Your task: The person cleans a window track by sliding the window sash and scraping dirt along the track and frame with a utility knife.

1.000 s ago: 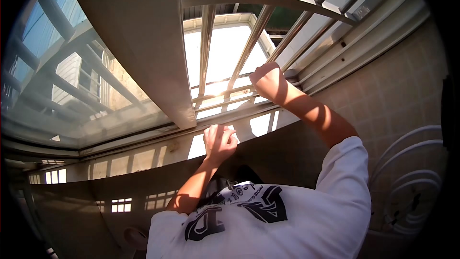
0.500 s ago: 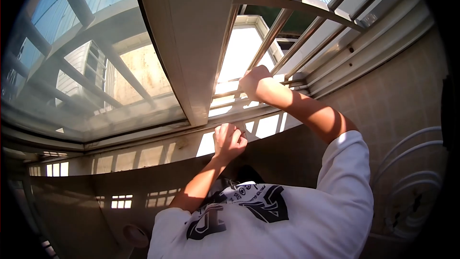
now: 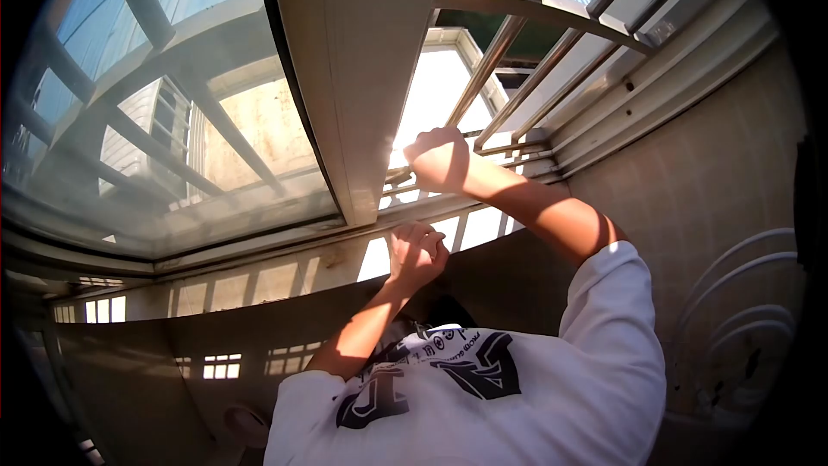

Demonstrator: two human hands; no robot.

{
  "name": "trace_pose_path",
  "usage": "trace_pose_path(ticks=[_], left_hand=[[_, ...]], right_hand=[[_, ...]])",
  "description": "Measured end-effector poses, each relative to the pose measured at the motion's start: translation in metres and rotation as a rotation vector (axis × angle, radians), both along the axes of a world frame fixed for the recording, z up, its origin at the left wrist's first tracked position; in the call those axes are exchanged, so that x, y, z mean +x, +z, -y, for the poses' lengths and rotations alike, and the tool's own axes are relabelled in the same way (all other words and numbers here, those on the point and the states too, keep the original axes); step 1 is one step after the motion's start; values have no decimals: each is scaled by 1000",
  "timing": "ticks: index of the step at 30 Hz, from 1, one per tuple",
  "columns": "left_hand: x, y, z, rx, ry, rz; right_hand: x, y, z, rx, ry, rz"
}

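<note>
Window sash: its pale upright frame (image 3: pixel 362 86) stands beside the opening, glass pane (image 3: pixel 259 121) to its left; against the oldest frame it covers more of the opening, so fewer bars show beyond it. Barely any shift since the middle frame (the view swings a bit too, so exact travel is unclear).
Right hand (image 3: pixel 440 160): latest change; now nearer the sash frame than in both earlier frames. Low in the opening, over the lower rails, fingers curled into a narrow fist; can't tell if it grips anything, or touches the rails.
Left hand (image 3: pixel 417 255): at the sunlit ledge (image 3: pixel 276 280), just below the sash's bottom corner, fingers bent in; can't tell if it holds something. Only a slight shift from the middle frame.
Metal bars (image 3: pixel 487 69): slanting beyond the opening, behind and above the right hand; contact unclear.
Rest: tiled wall (image 3: pixel 673 147) right of the opening, looped white tubing (image 3: pixel 759 236) against it, white printed shirt (image 3: pixel 517 414) below, barred sunlight on the dark surface under the ledge.
</note>
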State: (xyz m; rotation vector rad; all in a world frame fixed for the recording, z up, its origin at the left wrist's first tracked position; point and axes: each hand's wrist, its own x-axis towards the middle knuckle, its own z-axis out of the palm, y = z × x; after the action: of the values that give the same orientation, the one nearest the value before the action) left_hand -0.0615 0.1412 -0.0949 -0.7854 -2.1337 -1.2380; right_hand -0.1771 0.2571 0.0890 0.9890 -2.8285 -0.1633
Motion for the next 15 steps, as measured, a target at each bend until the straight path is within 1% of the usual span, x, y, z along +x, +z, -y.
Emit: trace_pose_path(ticks=[1, 3, 5, 7, 9, 10, 11, 12, 13, 15], left_hand=[[-1, -3, 0, 14, -5, 4], [-1, -10, 0, 37, -16, 14], [1, -4, 1, 0, 35, 23], [1, -7, 1, 7, 37, 22], [1, -5, 2, 32, 23, 33], [1, -2, 2, 48, 11, 42], [0, 2, 2, 64, -1, 47], [1, 7, 1, 57, 8, 48], [7, 27, -1, 37, -60, 143], [15, 35, -16, 133, -230, 294]], right_hand=[[1, 7, 10, -45, -18, 31], [3, 18, 5, 7, -141, 82], [13, 24, -26, -47, -208, 0], [24, 30, -60, 73, -456, 65], [54, 34, -98, -259, -629, 99], [72, 24, -122, -470, -699, 100], [90, 3, -144, -683, -763, 96], [123, -32, -156, -874, -829, 84], [163, -68, -166, -1067, -900, 63], [206, -113, -153, -989, -790, -120]])
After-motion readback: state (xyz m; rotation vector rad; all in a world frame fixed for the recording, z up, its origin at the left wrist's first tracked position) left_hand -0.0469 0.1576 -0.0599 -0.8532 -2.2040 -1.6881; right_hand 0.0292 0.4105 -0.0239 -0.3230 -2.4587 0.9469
